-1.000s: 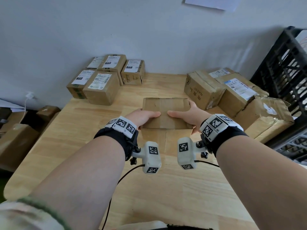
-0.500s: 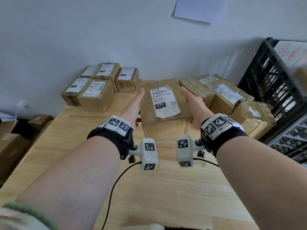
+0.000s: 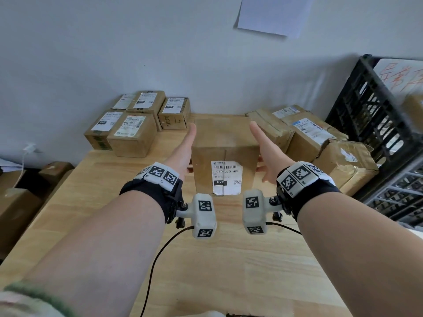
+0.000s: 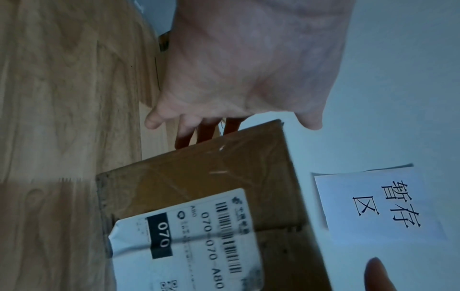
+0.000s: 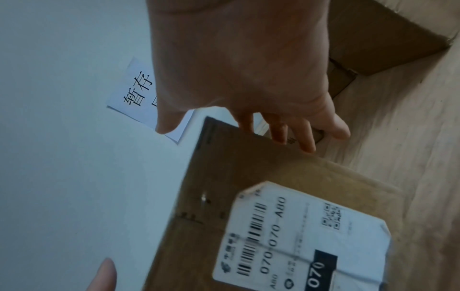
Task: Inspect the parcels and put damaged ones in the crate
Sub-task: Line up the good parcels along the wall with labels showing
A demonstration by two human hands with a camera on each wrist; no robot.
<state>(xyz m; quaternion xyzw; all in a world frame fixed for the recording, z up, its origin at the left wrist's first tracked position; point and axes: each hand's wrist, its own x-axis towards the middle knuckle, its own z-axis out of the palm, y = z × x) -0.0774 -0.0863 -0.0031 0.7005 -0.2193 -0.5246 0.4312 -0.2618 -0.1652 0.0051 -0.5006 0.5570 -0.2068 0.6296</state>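
A brown cardboard parcel (image 3: 223, 140) is held above the wooden table (image 3: 229, 259) between my two flat hands. Its white label (image 3: 226, 177) marked 070 is on the face toward me. My left hand (image 3: 184, 148) presses its left side with straight fingers, and my right hand (image 3: 266, 148) presses its right side the same way. In the left wrist view the left hand (image 4: 239, 69) lies along the parcel (image 4: 199, 177). The right wrist view has the right hand (image 5: 244, 65) against the far edge of the parcel (image 5: 273, 187). A black slatted crate (image 3: 375, 124) stands at the right.
Several labelled parcels (image 3: 132, 131) are stacked at the table's back left corner. Crumpled, torn parcels (image 3: 309, 138) lie at the back right beside the crate. A paper sign (image 3: 272, 14) hangs on the wall. More boxes (image 3: 13, 207) sit low on the left.
The parcel has turned toward me between my palms: the plain side showed first, then the label faced up, and now it faces me. My fingers went from curled to straight.
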